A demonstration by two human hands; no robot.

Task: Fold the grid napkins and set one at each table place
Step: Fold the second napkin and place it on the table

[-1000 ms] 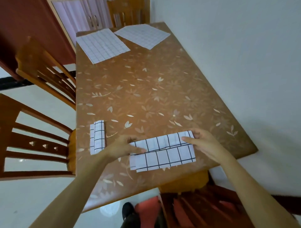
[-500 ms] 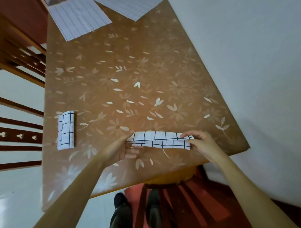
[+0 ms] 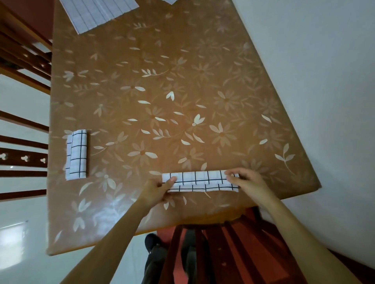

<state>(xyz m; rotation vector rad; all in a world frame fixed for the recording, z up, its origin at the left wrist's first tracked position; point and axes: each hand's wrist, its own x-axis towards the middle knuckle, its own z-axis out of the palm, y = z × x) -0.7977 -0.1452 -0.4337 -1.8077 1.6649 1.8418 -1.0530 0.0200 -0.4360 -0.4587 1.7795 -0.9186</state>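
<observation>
A white napkin with a black grid (image 3: 199,181), folded into a long narrow strip, lies near the table's front edge. My left hand (image 3: 157,192) pinches its left end, thumb on top. My right hand (image 3: 246,183) holds its right end with fingers curled over the top. A second folded grid napkin (image 3: 76,154) lies lengthwise by the table's left edge. One unfolded napkin (image 3: 97,14) lies flat at the far left end, and a corner of another (image 3: 170,1) shows at the top edge.
The brown floral table (image 3: 162,91) stands against a white wall (image 3: 324,81) on the right. Wooden chairs stand along the left side (image 3: 22,158) and at the front (image 3: 213,253) under my arms. My feet show on the floor below.
The napkin went from a wide half-fold to a narrow strip as both hands folded it over. The camera tilted down and closer to the table.
</observation>
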